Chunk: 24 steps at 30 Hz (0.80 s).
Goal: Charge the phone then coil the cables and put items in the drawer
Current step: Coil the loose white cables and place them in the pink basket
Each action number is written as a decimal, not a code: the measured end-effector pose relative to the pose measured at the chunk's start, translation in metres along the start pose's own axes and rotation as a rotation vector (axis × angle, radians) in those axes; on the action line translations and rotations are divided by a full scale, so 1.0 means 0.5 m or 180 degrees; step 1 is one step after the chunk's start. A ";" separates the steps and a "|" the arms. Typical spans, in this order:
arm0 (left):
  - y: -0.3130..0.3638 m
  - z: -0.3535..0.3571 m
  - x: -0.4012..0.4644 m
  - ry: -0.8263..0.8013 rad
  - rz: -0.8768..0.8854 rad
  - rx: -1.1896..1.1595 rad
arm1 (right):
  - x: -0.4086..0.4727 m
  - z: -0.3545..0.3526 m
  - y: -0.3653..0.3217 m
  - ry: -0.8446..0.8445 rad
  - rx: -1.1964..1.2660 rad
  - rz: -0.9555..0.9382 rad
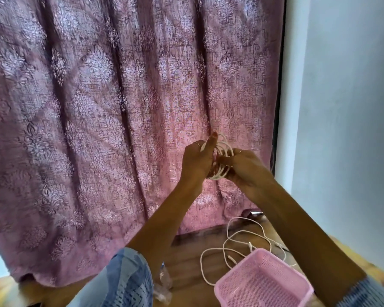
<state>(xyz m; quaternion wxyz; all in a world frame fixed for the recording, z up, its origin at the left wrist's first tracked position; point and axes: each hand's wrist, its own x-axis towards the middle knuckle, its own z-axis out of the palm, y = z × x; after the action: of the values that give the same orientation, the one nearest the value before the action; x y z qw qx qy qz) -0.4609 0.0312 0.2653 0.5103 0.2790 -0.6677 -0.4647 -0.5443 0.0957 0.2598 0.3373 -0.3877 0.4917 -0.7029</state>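
Both hands, left (197, 159) and right (245, 169), grip a white coil (223, 159) held up before the curtain (98, 129); another cable (231, 247) lies loose, seemingly on wood, beside the pink basket (262, 282). No writing legible.

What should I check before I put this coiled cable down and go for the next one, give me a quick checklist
1. Coiled white cable gathered in loops: ok.
2. Left hand and right hand both gripping the coil: ok.
3. Coil's loose end tucked in: cannot tell, fingers cover it.
4. Pink basket within reach on the table: ok.
5. Second white cable coiled: not ok, it sprawls loose beside the basket.
6. Phone charging: cannot tell.
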 end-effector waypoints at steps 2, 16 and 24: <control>-0.013 0.002 -0.005 0.0265 0.0572 0.0792 | -0.008 0.004 0.013 0.0217 0.0105 -0.0050; -0.010 0.002 -0.032 0.0138 0.0975 0.0546 | -0.070 -0.006 0.012 -0.0225 0.0984 0.0368; -0.030 0.019 -0.040 0.0091 0.0831 0.0789 | -0.101 -0.024 0.032 -0.0014 -0.0909 -0.0324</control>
<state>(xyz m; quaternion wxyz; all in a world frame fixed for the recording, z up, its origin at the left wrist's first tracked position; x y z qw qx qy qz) -0.4650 0.0454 0.2428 0.5374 0.2573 -0.7431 -0.3046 -0.5294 0.1395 0.2311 0.2438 -0.4578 0.5655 -0.6412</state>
